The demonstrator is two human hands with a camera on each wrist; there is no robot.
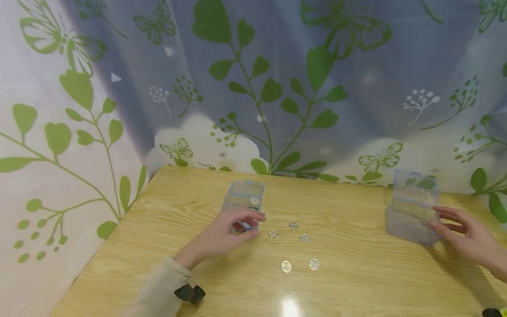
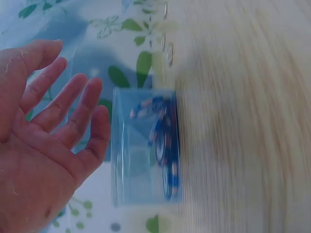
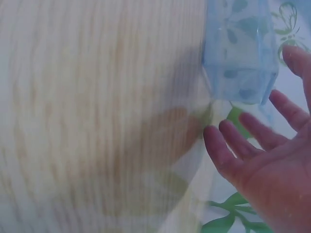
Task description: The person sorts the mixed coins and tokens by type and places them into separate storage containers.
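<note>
My left hand (image 1: pixel 231 233) hovers at the front of a small clear plastic box (image 1: pixel 246 189) whose hinged lid stands up. Its fingers are loosely bent with nothing between them. In the left wrist view, blue and white chips (image 2: pixel 163 141) lie inside that box (image 2: pixel 131 179), beyond the fingers. At the right, my right hand (image 1: pixel 469 235) is beside a second clear box (image 1: pixel 408 224), also with its lid raised. In the right wrist view the right hand's fingers (image 3: pixel 252 131) are spread near the box's (image 3: pixel 240 77) end, the tips close to its edge.
Between the two boxes, several shiny round coin-like discs (image 1: pixel 304 238) lie flat on the wooden table (image 1: pixel 348 211). A curtain (image 1: pixel 356 132) with green leaves and butterflies hangs along the table's back edge. Another patterned cloth (image 1: pixel 79 176) borders the left side.
</note>
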